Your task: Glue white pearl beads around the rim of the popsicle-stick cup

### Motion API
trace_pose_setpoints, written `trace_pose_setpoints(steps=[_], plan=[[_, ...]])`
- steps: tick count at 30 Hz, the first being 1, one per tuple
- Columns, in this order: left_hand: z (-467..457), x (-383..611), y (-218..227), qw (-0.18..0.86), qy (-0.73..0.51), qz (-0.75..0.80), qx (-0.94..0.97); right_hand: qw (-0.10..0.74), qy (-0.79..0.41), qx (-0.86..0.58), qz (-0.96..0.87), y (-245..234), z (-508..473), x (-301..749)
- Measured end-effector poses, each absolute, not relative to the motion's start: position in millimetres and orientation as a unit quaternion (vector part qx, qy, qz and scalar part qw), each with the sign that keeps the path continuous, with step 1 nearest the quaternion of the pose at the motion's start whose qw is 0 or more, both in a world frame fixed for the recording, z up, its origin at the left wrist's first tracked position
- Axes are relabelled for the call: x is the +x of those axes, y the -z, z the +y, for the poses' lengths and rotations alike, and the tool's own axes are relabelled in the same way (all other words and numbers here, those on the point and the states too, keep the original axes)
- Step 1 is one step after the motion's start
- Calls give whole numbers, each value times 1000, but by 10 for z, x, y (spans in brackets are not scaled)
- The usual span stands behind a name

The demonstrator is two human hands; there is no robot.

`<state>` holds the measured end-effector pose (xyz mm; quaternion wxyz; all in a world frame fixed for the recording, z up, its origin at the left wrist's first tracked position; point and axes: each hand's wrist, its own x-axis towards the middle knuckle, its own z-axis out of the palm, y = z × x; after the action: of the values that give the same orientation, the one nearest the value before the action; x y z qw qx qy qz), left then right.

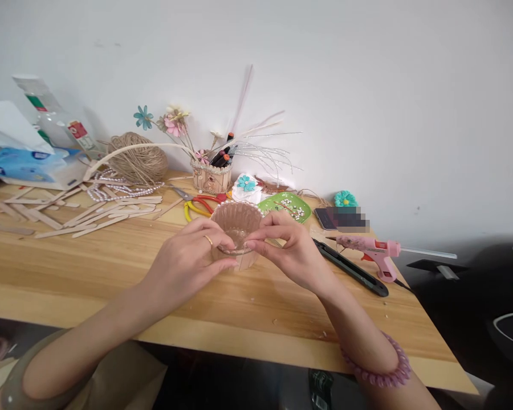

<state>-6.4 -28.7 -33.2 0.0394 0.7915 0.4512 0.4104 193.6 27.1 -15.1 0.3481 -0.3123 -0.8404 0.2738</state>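
Note:
A small round cup (236,223) walled with upright wooden sticks stands on the wooden table (111,262), held between both hands. My left hand (188,256), with a ring on one finger, wraps its fingers round the cup's near left side. My right hand (288,247) pinches the cup's near right rim between thumb and fingers. A pink beaded bracelet (378,370) sits on my right wrist. The cup's lower front is hidden behind my fingers.
Loose wooden sticks (89,213) and pearl strings (115,185) lie at the left, by a twine ball (139,156). Scissors (199,204), a flower-filled pen holder (211,176) and a green bead tray (286,205) sit behind. A black utility knife (350,269) and pink glue gun (374,253) lie at the right.

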Motion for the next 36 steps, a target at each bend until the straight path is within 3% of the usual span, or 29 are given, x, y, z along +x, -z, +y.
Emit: trace_pose_setpoints(steps=[14, 36], plan=[[-260, -56, 404, 22, -394, 459, 796, 345, -320, -300, -830, 189, 262, 1932], [-260, -42, 384, -1, -401, 458, 793, 336, -282, -315, -842, 158, 233, 1938]])
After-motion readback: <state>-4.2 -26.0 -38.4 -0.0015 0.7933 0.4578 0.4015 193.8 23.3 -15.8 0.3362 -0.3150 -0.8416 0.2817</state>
